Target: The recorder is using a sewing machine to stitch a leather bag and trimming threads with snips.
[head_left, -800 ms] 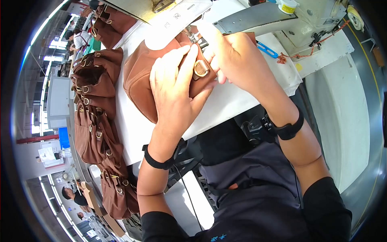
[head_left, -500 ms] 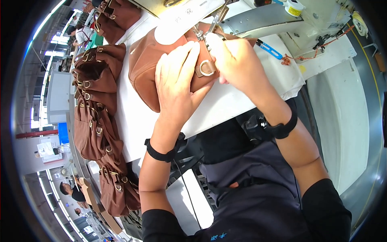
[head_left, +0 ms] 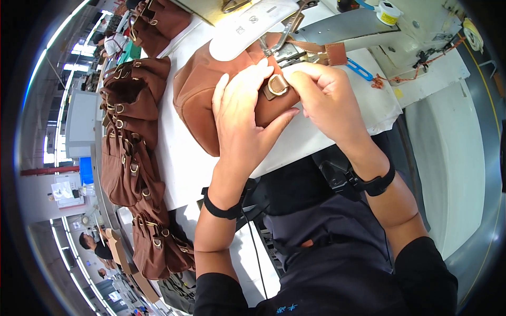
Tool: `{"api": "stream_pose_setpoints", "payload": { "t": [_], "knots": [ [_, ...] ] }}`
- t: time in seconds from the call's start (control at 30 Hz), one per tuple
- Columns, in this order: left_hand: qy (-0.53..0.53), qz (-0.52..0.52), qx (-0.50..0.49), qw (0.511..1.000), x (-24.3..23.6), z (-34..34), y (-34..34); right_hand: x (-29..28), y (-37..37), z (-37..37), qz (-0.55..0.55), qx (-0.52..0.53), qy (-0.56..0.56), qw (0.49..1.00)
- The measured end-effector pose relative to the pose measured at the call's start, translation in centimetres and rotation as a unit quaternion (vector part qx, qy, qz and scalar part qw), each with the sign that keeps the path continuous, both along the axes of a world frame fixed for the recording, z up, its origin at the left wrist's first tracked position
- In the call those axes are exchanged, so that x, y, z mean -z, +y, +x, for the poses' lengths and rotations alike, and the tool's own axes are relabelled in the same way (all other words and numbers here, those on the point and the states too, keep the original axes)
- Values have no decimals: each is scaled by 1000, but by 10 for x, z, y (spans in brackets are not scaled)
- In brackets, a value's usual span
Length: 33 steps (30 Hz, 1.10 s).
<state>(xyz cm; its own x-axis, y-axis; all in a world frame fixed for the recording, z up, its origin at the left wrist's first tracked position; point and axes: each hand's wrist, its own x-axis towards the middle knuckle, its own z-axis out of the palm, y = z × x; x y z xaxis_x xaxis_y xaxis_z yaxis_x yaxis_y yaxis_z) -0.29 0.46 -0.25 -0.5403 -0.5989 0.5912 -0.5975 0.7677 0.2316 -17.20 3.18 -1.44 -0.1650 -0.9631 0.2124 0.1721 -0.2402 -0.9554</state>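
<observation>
A brown bag [head_left: 197, 100] lies on the white worktop beneath the head of a sewing machine [head_left: 253, 29]. My left hand [head_left: 242, 113] rests on the bag with its fingers stretched and its thumb apart. On the right, my right hand [head_left: 332, 102] pinches the bag's edge beside a tab with a metal D-ring [head_left: 278, 84]. The presser foot [head_left: 268, 51] is just beyond my left fingertips, close to the bag's far edge. A brown strap end [head_left: 336, 54] sticks out past my right knuckles. My right fingertips are partly hidden against the bag.
Several brown bags [head_left: 129, 168] line the left side. A blue-handled tool [head_left: 360, 69] lies right of my right hand, near orange cord [head_left: 377, 81]. A white bottle [head_left: 387, 12] stands on the machine bed. Other people work in the far left background.
My right hand has drawn back from near the presser foot to the bag's edge by the D-ring, uncovering the strap end. My left hand stays on the bag, its thumb now lifted outward.
</observation>
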Motion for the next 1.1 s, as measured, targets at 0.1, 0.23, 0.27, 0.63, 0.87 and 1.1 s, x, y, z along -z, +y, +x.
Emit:
{"api": "stream_pose_setpoints", "payload": {
  "t": [0.1, 0.23, 0.27, 0.63, 0.87, 1.1],
  "knots": [
    [26, 44, 7, 999, 1, 2, -3, 3, -3, -1, -13, -5, -1, 1000],
    [13, 32, 12, 999, 4, 3, -9, 8, -6, -2, -4, -1, -5, 1000],
    [57, 51, 24, 997, 6, 1, -13, 8, -8, -3, -10, -2, -1, 1000],
    [108, 84, 62, 989, 9, 3, -31, 13, 11, -9, -127, 112, 363, 916],
    [80, 22, 90, 993, 12, 3, -38, 2, -11, -11, -185, 71, 533, 823],
    [73, 4, 48, 996, 14, 2, -39, 38, 25, -28, -147, 192, 148, 959]
  ]
}}
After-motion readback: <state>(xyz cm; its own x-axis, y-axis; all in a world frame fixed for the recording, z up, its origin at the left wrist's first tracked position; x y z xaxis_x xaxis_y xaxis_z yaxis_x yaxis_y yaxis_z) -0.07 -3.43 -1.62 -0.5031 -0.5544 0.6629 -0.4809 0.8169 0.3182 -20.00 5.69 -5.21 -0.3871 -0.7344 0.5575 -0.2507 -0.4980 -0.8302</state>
